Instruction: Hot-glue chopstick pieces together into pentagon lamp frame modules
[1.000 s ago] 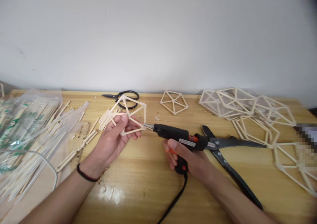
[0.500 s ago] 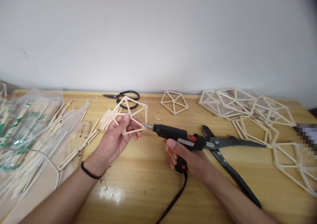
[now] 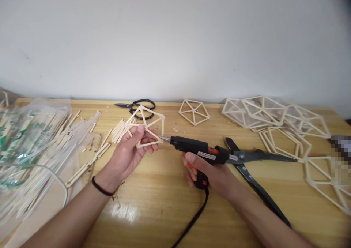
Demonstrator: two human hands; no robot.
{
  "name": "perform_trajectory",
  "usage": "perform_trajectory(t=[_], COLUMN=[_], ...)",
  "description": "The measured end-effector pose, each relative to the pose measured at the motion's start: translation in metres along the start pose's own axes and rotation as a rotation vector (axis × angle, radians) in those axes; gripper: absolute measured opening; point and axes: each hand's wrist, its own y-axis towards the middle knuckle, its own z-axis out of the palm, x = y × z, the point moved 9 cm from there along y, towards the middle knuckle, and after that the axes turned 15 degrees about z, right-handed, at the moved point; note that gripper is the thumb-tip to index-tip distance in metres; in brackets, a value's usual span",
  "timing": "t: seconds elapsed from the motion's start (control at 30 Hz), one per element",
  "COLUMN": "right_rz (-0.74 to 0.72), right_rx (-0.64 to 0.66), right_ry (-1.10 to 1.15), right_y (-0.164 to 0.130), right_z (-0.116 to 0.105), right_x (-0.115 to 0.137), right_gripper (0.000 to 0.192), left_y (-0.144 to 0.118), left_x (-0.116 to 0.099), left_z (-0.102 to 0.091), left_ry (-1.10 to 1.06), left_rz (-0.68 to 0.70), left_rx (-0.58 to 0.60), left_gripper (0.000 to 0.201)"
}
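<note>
My left hand [image 3: 127, 153] holds a small pentagon frame of pale wooden sticks [image 3: 146, 124] above the wooden table [image 3: 153, 204], thumb on one spoke. In my right hand [image 3: 211, 173] is a black hot-glue gun [image 3: 196, 147] with an orange trigger. Its metal nozzle touches the frame's lower right corner. The gun's black cord [image 3: 193, 218] runs down toward the table's near edge.
Black scissors [image 3: 137, 105] lie behind the frame. Large black shears [image 3: 253, 169] lie right of the gun. A finished pentagon [image 3: 193, 112] and several more stick frames [image 3: 276, 120] sit at the right. Loose sticks [image 3: 90, 156] and plastic bags of sticks [image 3: 26, 145] cover the left.
Both hands and the frame have shifted slightly right and up in view. The glue gun's nozzle stays at the frame's lower right corner.
</note>
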Motion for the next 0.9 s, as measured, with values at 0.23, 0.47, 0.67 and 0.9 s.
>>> perform_trajectory(t=[0.23, 0.47, 0.67, 0.9], right_rz=[0.011, -0.008, 0.004, 0.012], right_rx=[-0.002, 0.010, -0.001, 0.001], right_ry=[-0.016, -0.041, -0.025, -0.034], right_y=[0.0001, -0.0002, 0.0007, 0.0002], right_z=[-0.0001, 0.0000, -0.0010, -0.0015], right_x=[-0.0003, -0.0003, 0.0009, 0.0001], right_gripper=[0.069, 0.070, 0.069, 0.070], left_y=[-0.0004, 0.0000, -0.0005, 0.0005], left_x=[0.0015, 0.0013, 0.0011, 0.0005], left_z=[-0.0011, 0.0013, -0.0003, -0.0007], left_ry=[0.010, 0.004, 0.008, 0.003], left_rz=[-0.011, -0.015, -0.014, 0.005], left_rx=[0.012, 0.038, 0.013, 0.010], left_gripper=[0.029, 0.030, 0.026, 0.027])
